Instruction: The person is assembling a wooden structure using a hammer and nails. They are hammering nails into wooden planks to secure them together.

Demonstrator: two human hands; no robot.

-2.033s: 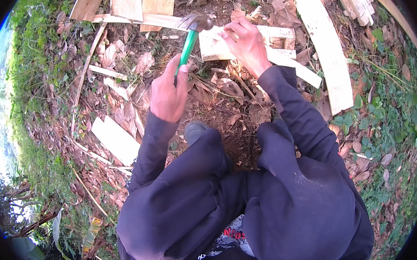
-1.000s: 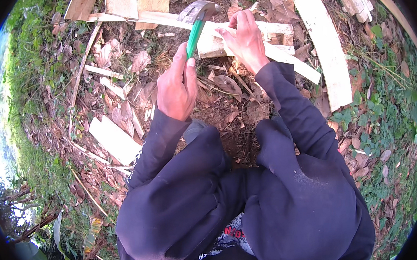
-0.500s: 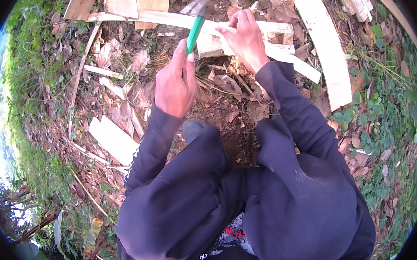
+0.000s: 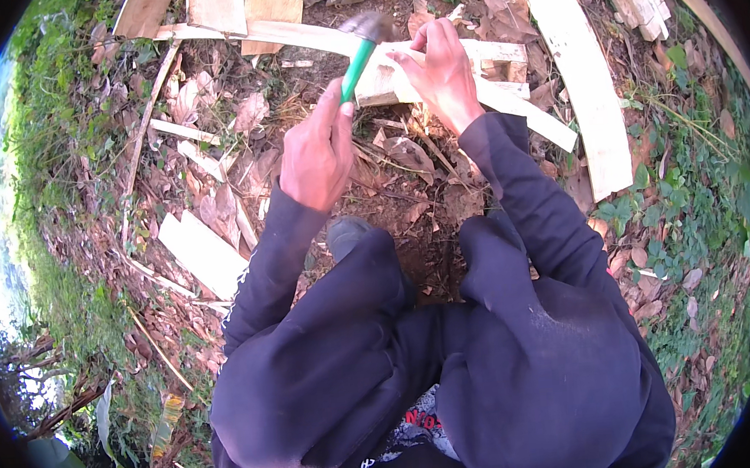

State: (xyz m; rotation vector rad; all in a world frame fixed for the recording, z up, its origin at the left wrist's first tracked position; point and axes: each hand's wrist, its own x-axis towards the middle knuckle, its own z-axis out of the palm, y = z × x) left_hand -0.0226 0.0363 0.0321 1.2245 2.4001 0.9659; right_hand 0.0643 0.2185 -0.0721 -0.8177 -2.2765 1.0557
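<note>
Near the top centre of the frame, a green-handled hammer (image 4: pixel 360 51) is clenched in the left hand (image 4: pixel 317 151), its blurred head over a pale wooden strip (image 4: pixel 484 52). Just right, the right hand (image 4: pixel 442 73) presses fingers closed against that strip. Dry leaves (image 4: pixel 249 112) lie left, a long plank (image 4: pixel 585 71) right.

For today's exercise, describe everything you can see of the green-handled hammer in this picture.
The hammer has a bright green handle, smooth like plastic or rubber, and a dark grey, metal-looking head, slightly blurred. The left hand grips the lower end of the handle, so the hammer slants up and to the right. Its head is over the pale wooden slat that the right hand steadies; whether they touch cannot be told.
</note>
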